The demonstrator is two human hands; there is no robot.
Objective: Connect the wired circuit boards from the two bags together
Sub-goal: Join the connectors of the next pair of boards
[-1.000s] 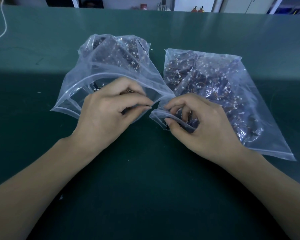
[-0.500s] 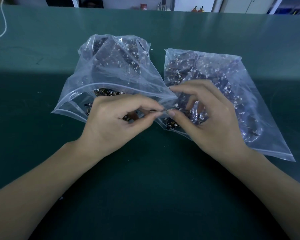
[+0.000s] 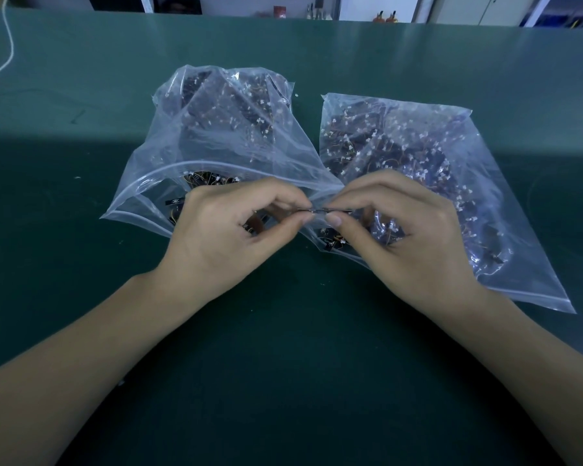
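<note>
- Two small dark boards (image 3: 320, 210) meet edge to edge at the centre of the view, held just above a green table (image 3: 283, 364), in front of the mouths of two bags.
- By the look of it, this pair is being pushed together right now; whether the connectors have fully seated is too small to tell.
- The left hand (image 3: 229, 237) pinches its board between thumb and forefinger, the other fingers curled under the palm.
- The right hand (image 3: 401, 237) mirrors it, thumb and forefinger clamped on the second board, the remaining fingers bent loosely over the bag below.
- The two thumb tips sit almost touching, either side of the join.
- At eleven o'clock from the join lies the left bag (image 3: 223, 136), clear plastic, its mouth gaping towards the person, with dark boards, orange wires and white plugs inside.
- At one to three o'clock lies the right bag (image 3: 435, 163), flatter, also clear, and packed with the same kind of parts.
- Both bags look well filled, so nearly all of the work appears to remain; no joined pairs are visible set aside on the table.
- A white cord (image 3: 7, 45) trails across the table at ten o'clock, far from the hands.
- Shelving and small items line the far edge at twelve o'clock, too blurred to name.
</note>
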